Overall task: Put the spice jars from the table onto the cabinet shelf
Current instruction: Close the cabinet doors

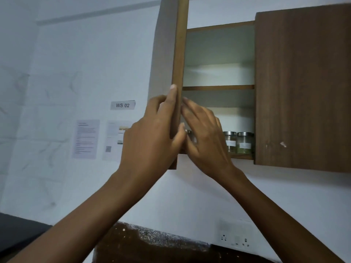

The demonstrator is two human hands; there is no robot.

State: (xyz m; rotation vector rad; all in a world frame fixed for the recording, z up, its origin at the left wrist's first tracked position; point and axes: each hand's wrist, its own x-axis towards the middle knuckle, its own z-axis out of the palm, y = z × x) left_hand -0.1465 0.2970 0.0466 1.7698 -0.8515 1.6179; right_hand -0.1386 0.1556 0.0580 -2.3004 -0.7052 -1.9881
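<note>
**Two hands on the cabinet door**

The cabinet (220,25) hangs high on the white wall (76,63). Its left door (179,54) is open and shows only its thin edge. Its right door (303,88) is shut.

The left hand (152,133) holds the left door low down, by that edge. Its fingers lie on the left side of the door. One finger points straight up along the edge. The thumb (181,130) bends round the edge from the right, so the door is clamped between thumb and fingers.

The right hand (205,141) is just beside it, in front of the open part. Its fingers (191,111) are straight and lie nearly side by side. Their tips touch the right side of the left door. This hand holds nothing.

The spice jars (245,143) stand upright on the bottom shelf (244,156). Two jars with silver lids and white labels stand side by side at the right end, next to the right door. A bit of another lid (189,132) peeks out at the left. The right hand hides the rest of that shelf. The middle shelf (218,87) is above them.

On the wall to the left are a small sign (122,105) that reads "WS 02" and two sheets of paper (85,139) below it. Low down is a dark speckled counter (152,243). A white socket (235,238) sits on the wall to its right.
</note>
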